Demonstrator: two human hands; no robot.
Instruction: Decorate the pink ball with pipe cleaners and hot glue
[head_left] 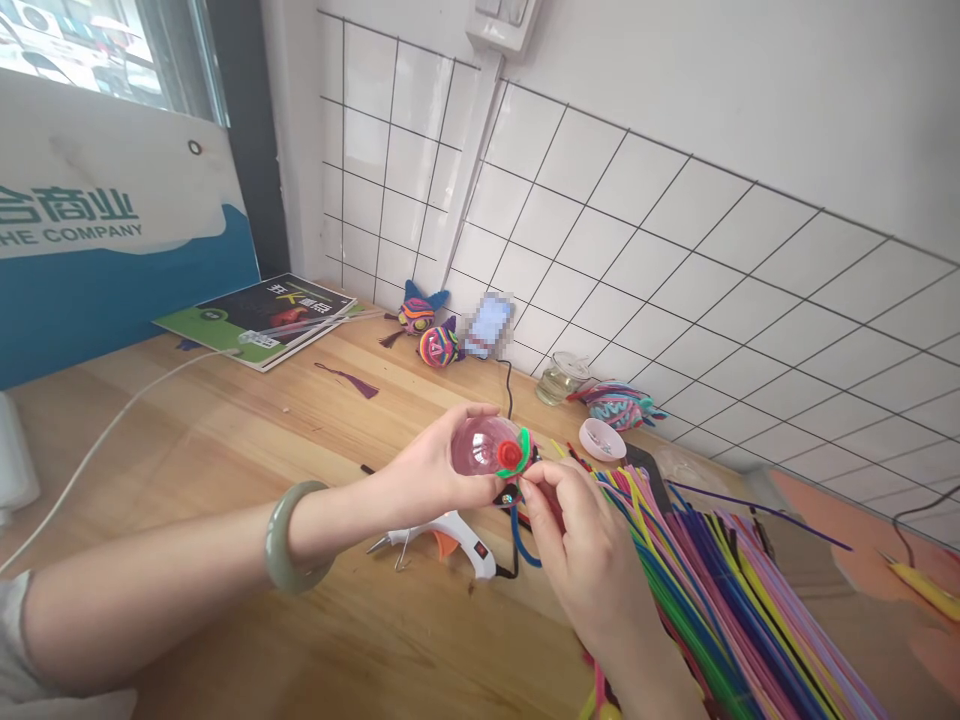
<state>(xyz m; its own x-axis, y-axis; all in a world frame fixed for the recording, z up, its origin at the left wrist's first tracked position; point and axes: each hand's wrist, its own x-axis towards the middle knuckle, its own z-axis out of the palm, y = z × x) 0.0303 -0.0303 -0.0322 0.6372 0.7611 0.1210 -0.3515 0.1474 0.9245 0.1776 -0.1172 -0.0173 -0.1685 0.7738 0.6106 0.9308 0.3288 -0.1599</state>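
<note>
My left hand (431,465), a green bangle on its wrist, is closed around a clear, pinkish ball (474,447). A coiled red disc (510,456) sits on the ball's right side, with a fuzzy green strip (526,440) curving round it. Just below is a dark spot with a shiny bead-like centre (509,494). My right hand (574,520) pinches at the ball's lower right edge; whatever is between thumb and forefinger is hidden. A blue pipe cleaner (523,543) loops down beneath the ball, its upper end out of sight.
A white glue gun (469,540) lies below my hands. Many coloured pipe cleaners (720,600) spread at right. Behind stand a pink bowl (602,439), a glass jar (561,380), a phone (489,325) and striped fuzzy figures (439,344). A purple tassel (356,382) and booklets (262,315) lie left.
</note>
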